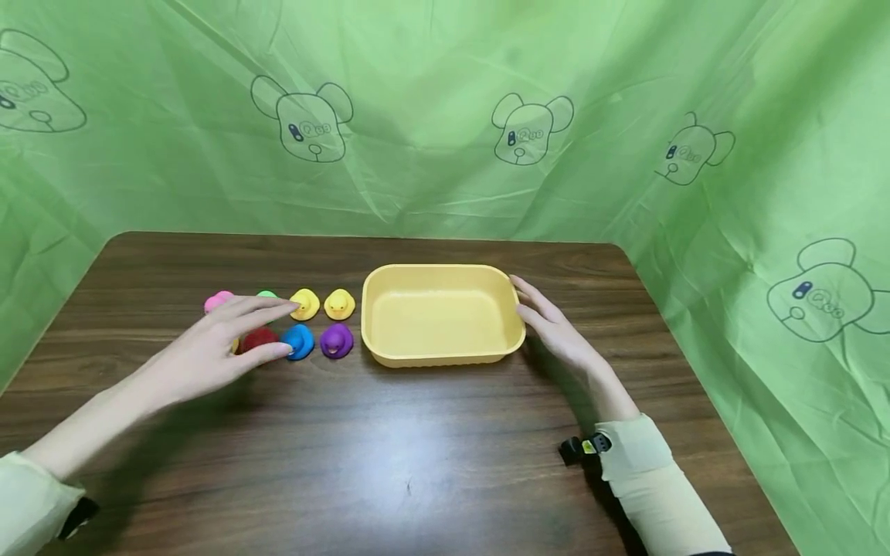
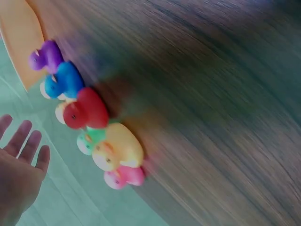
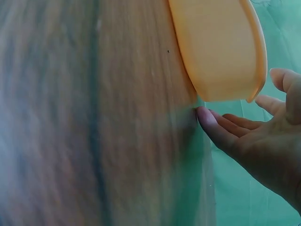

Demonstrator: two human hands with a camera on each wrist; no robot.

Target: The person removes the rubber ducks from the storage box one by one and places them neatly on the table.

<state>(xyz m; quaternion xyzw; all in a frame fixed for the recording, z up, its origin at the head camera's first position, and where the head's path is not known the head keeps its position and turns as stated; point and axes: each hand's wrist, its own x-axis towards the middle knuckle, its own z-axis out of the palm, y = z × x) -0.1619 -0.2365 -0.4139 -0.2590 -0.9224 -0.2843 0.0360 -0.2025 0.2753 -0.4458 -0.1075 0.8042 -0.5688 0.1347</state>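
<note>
Two rows of small toy ducks stand on the table, left of a yellow plastic basin (image 1: 438,359). Over the left part of these rows hovers my left hand (image 1: 215,347), fingers extended and nothing held. It partly covers the pink duck (image 1: 219,300), green duck (image 1: 267,294) and red duck (image 1: 259,340). Its thumb tip overlaps the blue duck (image 1: 300,342) in the head view; the left wrist view shows the hand apart from the ducks. Nearest the basin are a purple duck (image 1: 337,341) and a yellow duck (image 1: 340,304). Beside the basin's right end is my right hand (image 1: 556,328), fingers loosely extended; contact is unclear.
The brown wooden table (image 1: 417,463) has rounded far corners. Green fabric (image 1: 431,185) with printed animal heads hangs behind it and along both sides. A dark wrist strap with a small device (image 1: 585,447) is on my right wrist.
</note>
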